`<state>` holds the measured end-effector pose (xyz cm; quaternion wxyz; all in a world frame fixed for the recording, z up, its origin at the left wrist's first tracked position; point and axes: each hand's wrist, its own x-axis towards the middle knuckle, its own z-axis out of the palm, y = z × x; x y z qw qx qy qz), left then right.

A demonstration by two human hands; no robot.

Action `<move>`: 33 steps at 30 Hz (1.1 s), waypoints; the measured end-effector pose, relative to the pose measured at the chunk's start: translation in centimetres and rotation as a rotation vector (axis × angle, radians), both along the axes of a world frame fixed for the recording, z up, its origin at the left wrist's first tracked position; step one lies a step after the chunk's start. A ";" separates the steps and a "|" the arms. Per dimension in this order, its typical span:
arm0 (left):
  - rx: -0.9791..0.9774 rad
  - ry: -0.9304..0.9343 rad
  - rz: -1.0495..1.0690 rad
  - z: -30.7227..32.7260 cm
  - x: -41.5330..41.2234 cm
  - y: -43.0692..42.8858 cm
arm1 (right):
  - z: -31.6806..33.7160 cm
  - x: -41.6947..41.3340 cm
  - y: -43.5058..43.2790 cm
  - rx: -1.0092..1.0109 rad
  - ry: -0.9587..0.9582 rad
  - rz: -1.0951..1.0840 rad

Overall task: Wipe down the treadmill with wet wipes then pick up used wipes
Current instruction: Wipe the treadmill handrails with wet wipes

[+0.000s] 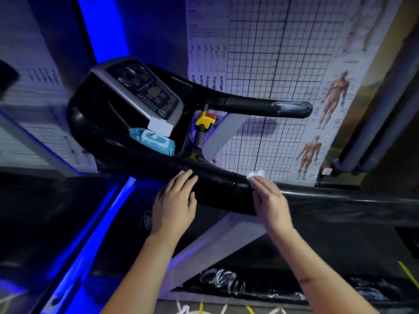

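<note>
1. The wiping step is in hand: the right hand (269,196), fingers flat, presses a crumpled white wipe (256,174) onto the glossy black handrail (217,189) at centre frame.
2. The left hand (174,200) lies open on the rail, holding nothing.
3. Next move likely calls for sliding along the rounded rail.
4. The soft blue wipes pack (154,141) sits open below the console (145,89).

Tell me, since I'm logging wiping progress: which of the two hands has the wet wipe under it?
The right hand. A white wipe shows at its fingertips on the near handrail. The left hand rests bare on the same rail, nearer the console.
</note>
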<state>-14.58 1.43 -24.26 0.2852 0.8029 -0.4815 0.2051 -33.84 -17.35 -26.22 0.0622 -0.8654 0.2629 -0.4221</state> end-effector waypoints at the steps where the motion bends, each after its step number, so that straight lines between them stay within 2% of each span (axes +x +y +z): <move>1: 0.012 -0.020 0.025 -0.2 -0.3 -0.2 | -0.1 -1.4 -1.1 0.005 0.001 -0.061; 5: 0.065 -0.068 0.146 -0.6 -2.2 -2.2 | -1.5 -7.8 -4.7 -0.008 -0.026 -0.246; 10: -0.003 -0.056 0.262 -1.7 -3.5 -4.6 | -2.2 -11.7 -6.1 0.033 -0.116 -0.451; 13: -0.024 -0.071 0.280 -2.3 -3.6 -5.1 | -1.3 -8.4 -3.1 0.007 -0.159 -0.237; 15: -0.040 -0.076 0.290 -2.4 -3.4 -5.3 | -1.5 -5.4 -0.4 0.012 -0.114 -0.015; 17: -0.056 -0.098 0.294 -2.3 -3.2 -5.2 | -1.8 -3.5 0.9 0.025 -0.067 0.110; 19: -0.062 -0.112 0.280 -2.2 -2.9 -5.0 | -1.9 -3.5 0.2 0.005 -0.043 0.105; 24: -0.007 -0.118 0.221 -1.1 -1.8 -3.5 | -1.5 -8.2 -3.3 0.035 -0.109 -0.231; 26: 0.003 -0.089 0.186 -0.6 -1.6 -3.0 | -0.9 -7.7 -2.9 0.055 -0.140 -0.290; 30: -0.008 -0.050 0.082 0.4 -1.3 -1.4 | 0.7 -2.5 2.3 -0.016 -0.179 0.031; 33: 0.026 -0.041 0.038 0.6 -0.5 0.2 | 1.5 0.7 4.7 0.077 -0.242 0.126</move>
